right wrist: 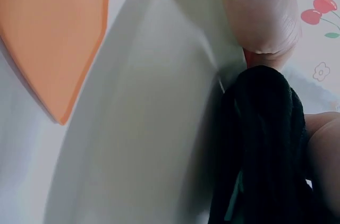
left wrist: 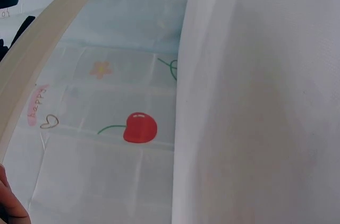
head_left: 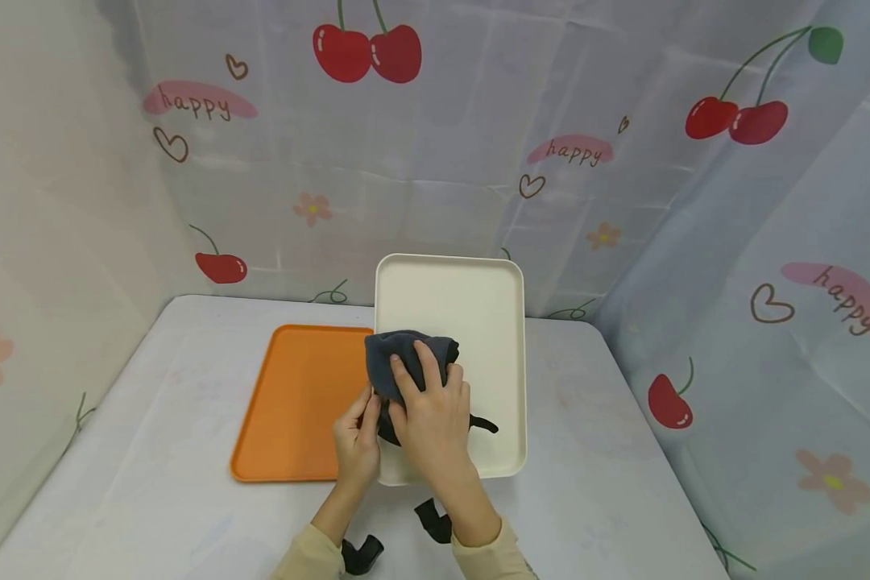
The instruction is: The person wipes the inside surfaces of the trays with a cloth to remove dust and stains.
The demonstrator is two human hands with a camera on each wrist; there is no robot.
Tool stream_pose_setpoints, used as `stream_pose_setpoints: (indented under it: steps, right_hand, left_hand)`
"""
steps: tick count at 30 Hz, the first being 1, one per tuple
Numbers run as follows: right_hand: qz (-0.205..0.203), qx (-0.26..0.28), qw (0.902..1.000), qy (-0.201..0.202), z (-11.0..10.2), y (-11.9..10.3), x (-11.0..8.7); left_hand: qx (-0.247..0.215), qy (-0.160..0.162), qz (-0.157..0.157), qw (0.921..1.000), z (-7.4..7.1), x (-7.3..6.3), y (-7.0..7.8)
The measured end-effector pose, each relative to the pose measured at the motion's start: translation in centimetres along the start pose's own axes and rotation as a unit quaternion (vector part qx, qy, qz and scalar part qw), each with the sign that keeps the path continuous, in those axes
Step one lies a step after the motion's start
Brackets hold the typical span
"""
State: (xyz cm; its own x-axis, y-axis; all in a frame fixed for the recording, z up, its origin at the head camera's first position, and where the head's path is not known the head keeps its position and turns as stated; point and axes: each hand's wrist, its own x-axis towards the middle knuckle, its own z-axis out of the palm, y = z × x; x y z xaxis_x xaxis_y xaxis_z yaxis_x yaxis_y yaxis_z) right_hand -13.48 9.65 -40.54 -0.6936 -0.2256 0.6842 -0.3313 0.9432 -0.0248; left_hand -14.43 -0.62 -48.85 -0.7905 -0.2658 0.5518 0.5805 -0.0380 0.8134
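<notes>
A cream-white tray (head_left: 471, 306) is tilted up, its inner face towards me, in the head view. My left hand (head_left: 358, 443) grips its left edge. A dark blue-grey cloth (head_left: 391, 354) lies bunched against the tray's inner face. My right hand (head_left: 435, 419) holds the cloth there from above, fingers spread over it. Something black and strap-like (head_left: 484, 424) sticks out to the right of that hand. Up close in the right wrist view, the folded cloth (right wrist: 265, 144) looks almost black. The left wrist view catches only the tray's edge (left wrist: 32, 59) and some fingers (left wrist: 10, 197).
An orange tray (head_left: 297, 403) lies on the white-covered table (head_left: 587, 451), its right side partly hidden behind the cream-white tray. Black mounts (head_left: 362, 556) show at the wrists. Behind the table hangs a cherry-print curtain (head_left: 464, 193), with more curtain on both sides.
</notes>
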Motion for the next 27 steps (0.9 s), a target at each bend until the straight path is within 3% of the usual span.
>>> stream_pose_setpoints:
  steps: [9, 27]
  right_hand:
    - [0.022, 0.010, 0.9996, -0.013, 0.0, 0.4, -0.1]
    - [0.081, 0.027, 0.9962, -0.020, -0.6, 2.5, -0.5]
  left_hand:
    - [0.017, 0.006, 0.003, 0.9998, -0.1, 0.1, 0.1]
    - [0.000, 0.005, -0.043, 0.9991, -0.3, 0.1, 0.3]
